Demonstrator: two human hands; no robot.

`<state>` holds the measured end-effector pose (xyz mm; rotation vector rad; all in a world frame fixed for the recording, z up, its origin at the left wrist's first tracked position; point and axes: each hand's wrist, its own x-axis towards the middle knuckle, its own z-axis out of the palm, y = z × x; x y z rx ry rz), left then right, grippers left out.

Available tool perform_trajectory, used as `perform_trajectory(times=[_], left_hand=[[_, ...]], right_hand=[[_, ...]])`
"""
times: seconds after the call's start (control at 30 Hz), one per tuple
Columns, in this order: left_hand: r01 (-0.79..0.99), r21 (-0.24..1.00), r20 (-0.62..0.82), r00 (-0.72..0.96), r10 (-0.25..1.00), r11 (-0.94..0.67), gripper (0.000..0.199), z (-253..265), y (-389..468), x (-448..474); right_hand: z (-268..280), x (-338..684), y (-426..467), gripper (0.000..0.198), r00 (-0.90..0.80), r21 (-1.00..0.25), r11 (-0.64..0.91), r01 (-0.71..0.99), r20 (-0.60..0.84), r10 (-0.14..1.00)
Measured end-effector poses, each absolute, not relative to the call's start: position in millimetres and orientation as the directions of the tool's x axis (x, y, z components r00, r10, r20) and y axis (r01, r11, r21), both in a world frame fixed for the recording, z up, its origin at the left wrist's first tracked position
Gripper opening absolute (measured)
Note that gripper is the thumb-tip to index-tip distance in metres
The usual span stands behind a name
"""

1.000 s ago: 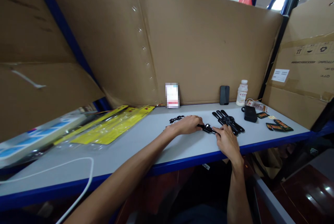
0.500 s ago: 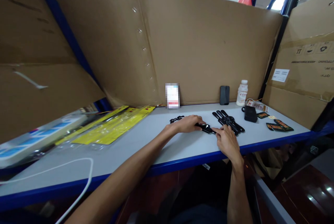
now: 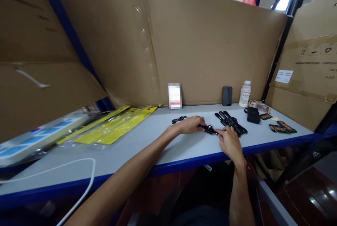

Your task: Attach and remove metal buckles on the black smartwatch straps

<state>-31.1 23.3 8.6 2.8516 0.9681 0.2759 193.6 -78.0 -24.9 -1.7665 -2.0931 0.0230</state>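
Between my hands is a black spokeshave (image 3: 210, 130) with a bright metal part at its middle, held just over the table. My left hand (image 3: 193, 125) is closed round its left handle. At the other end, my right hand (image 3: 230, 140) grips the right handle, the index finger stretched along it. Several more black spokeshaves (image 3: 231, 122) lie in a pile right behind my right hand. Small black parts (image 3: 179, 119) are in a row beyond my left wrist, partly covered by it.
Yellow packaging cards (image 3: 118, 127) and a white-and-blue power strip (image 3: 44, 138) lie at the left. A lit screen (image 3: 174, 96) and a dark phone (image 3: 227, 96) lean on the cardboard back. A bottle (image 3: 245, 93), black case (image 3: 253, 115) and dark packets (image 3: 283, 127) are at the right.
Hardly anything differs. The spokeshave seems turned slightly between my hands, and the view has shifted a little.
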Motion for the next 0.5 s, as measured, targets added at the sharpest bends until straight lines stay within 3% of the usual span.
perform_trajectory(times=[0.5], left_hand=[[0.596, 0.164, 0.122, 0.779, 0.616, -0.786, 0.022, 10.7, 20.1, -30.3]], right_hand=[[-24.8, 194.6, -79.3, 0.050, -0.154, -0.235, 0.223, 0.946, 0.282, 0.947]])
